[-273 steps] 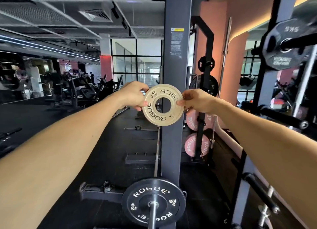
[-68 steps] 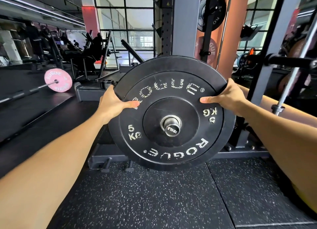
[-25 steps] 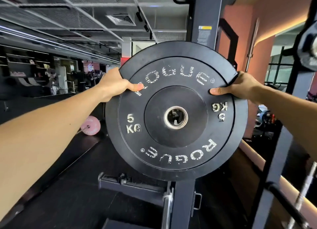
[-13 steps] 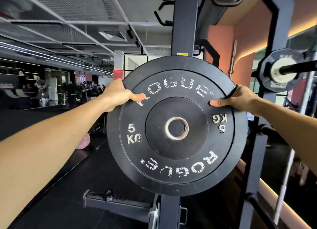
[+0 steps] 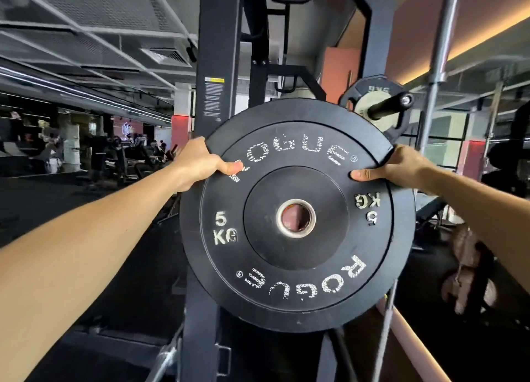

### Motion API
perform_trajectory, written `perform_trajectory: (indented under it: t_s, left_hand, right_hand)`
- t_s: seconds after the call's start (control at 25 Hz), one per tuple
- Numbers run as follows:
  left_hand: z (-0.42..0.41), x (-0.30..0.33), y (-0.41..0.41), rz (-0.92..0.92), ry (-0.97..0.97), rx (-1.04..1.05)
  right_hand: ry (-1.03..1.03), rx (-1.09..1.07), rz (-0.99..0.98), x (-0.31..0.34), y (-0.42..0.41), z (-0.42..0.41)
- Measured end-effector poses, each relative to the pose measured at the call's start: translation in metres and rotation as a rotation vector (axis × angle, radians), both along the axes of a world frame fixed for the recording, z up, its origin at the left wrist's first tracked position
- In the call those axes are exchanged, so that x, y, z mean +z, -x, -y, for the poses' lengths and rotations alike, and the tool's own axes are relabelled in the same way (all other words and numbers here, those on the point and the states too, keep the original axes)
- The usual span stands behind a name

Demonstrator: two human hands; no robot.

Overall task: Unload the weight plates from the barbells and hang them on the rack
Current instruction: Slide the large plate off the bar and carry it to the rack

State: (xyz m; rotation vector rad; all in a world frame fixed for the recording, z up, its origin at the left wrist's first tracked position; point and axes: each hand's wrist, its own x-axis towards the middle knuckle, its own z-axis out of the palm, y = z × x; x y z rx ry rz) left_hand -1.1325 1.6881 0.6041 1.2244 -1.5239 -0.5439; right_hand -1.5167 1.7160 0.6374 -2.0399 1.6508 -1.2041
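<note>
Plate [image 5: 296, 281] shifted right toward rack peg [image 5: 387, 108] — hands [image 5: 198, 162] [image 5: 401, 164] still gripping.

I'm in a gym: a dark steel rack [image 5: 216, 52] stands before me, plates hang on a peg [image 5: 387, 108], exercise machines [image 5: 126, 158] line the far floor, under an open mesh ceiling [image 5: 86, 17].

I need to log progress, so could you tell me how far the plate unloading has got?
Done: a small pale plate already hangs on the rack peg, in front of a dark plate. In hand: the left hand and right hand hold the black 5 kg plate in the air, its hole empty. Left: hanging it on a peg; other barbells are out of view.
</note>
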Motion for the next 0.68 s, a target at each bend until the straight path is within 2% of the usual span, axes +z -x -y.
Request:
perform_trajectory:
  t_s: [0.32,0.68]
  left_hand:
    - [0.012,-0.003,0.181,0.026,-0.046,-0.043]
    - [0.058,-0.025,0.238,0.012,-0.110,-0.031]
  right_hand:
    - [-0.030,-0.048,0.003,0.005,0.177,0.013]
    - [-0.062,-0.039,-0.022,-0.022,0.237,0.061]
